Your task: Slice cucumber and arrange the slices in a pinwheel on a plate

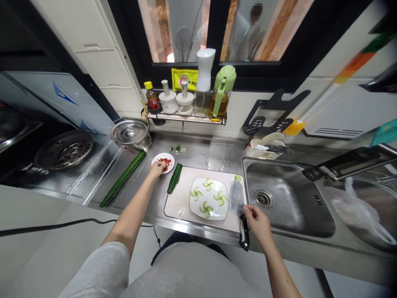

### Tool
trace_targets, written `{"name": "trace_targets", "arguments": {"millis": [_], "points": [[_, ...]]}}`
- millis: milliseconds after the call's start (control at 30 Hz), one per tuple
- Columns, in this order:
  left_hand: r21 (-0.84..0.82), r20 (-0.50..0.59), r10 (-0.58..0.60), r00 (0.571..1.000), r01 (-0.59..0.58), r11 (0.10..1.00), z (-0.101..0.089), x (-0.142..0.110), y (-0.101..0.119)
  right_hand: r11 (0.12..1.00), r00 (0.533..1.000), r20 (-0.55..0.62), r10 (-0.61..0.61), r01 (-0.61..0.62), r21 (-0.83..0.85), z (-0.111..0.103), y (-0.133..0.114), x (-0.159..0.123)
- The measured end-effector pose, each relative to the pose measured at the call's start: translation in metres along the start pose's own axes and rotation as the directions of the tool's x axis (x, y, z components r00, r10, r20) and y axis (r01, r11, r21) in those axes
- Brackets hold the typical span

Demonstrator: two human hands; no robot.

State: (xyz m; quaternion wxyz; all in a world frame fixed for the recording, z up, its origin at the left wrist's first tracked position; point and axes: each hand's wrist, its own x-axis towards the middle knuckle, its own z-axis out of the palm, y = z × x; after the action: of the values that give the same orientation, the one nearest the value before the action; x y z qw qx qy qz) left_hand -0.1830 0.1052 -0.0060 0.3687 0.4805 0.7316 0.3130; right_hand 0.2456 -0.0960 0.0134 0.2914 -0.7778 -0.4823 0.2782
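Observation:
My left hand reaches over a small white plate of chopped red bits, its fingertips pinched together down at them. Whether a piece sits between them is hidden. My right hand hovers by the right edge of the cutting board, beside the cleaver, with its fingers drawn together; what they hold, if anything, I cannot make out. On the board lies a squarish white plate bearing several pinwheels of cucumber slices. A cut cucumber length rests at the board's left edge.
A whole cucumber lies left, near a lidded steel pot. Cucumber ends sit behind the small plate. The sink is at right. Bottles and jars stand on a rack. A person shows at the window.

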Motion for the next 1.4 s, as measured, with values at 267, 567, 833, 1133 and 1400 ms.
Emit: {"name": "trace_targets", "arguments": {"millis": [267,567,833,1133,1400], "points": [[-0.059,0.234,0.27,0.934,-0.264,0.963,0.048,-0.051,0.03,0.981,0.984,0.05,-0.172,0.167,0.094,0.021,-0.049,0.009],[0.252,0.395,0.458,0.796,-0.574,0.779,0.129,-0.105,0.054,0.974,0.973,0.072,-0.218,0.212,0.074,0.045,-0.08,0.025],[0.389,0.45,0.407,0.794,-0.585,0.711,0.148,-0.11,0.064,0.986,0.985,0.068,-0.161,0.158,0.045,0.036,-0.053,0.015],[0.445,0.445,0.406,0.798,-0.59,0.674,0.157,-0.114,0.062,0.994,0.993,0.049,-0.109,0.108,0.017,0.028,-0.038,0.009],[0.439,0.425,0.413,0.805,-0.582,0.684,0.158,-0.112,0.06,0.989,0.987,0.109,-0.122,0.129,-0.065,0.037,-0.046,0.013]]}}
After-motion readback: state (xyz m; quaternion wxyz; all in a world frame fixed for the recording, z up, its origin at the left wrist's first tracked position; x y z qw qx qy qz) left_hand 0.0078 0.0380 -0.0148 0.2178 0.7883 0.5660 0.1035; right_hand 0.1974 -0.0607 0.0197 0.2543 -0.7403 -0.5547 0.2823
